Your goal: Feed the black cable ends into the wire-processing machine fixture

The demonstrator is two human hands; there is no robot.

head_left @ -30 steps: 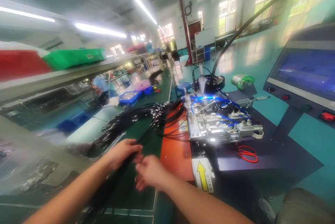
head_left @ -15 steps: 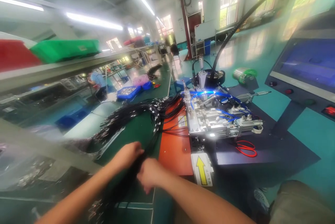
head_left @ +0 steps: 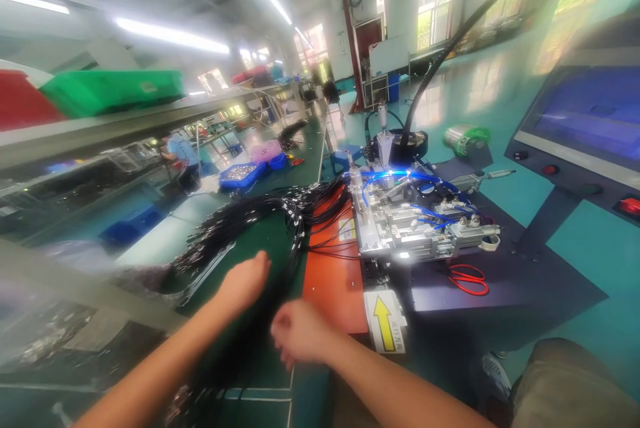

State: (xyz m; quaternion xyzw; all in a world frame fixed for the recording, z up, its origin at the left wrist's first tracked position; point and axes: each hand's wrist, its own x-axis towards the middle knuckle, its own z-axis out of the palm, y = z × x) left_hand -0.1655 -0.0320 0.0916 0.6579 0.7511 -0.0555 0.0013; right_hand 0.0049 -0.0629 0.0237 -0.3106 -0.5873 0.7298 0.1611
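A thick bundle of black cables (head_left: 245, 211) with shiny tips curves over the green tabletop (head_left: 250, 248) and bends down toward me, running between my two hands. My left hand (head_left: 250, 279) is on the left of the near strands, its fingers curled closed; whatever they may hold is hidden. On the right of the same strands is my right hand (head_left: 299, 333), close to the orange plate (head_left: 333, 288). Its fingers are loosely bent and a little apart, with no cable visible in them. The near end of the bundle is dark and blurred.
Right of the orange plate stands a metal machine (head_left: 400, 215) with blue air tubes, and red-handled scissors (head_left: 469, 279) lie before it. A screen panel (head_left: 590, 121) rises at right. Farther back are a blue tray (head_left: 243, 175) and a person (head_left: 183, 155).
My left hand has risen slightly and moved off the strands. My right hand has shifted a little right, its fingers looser, widening the gap between the hands.
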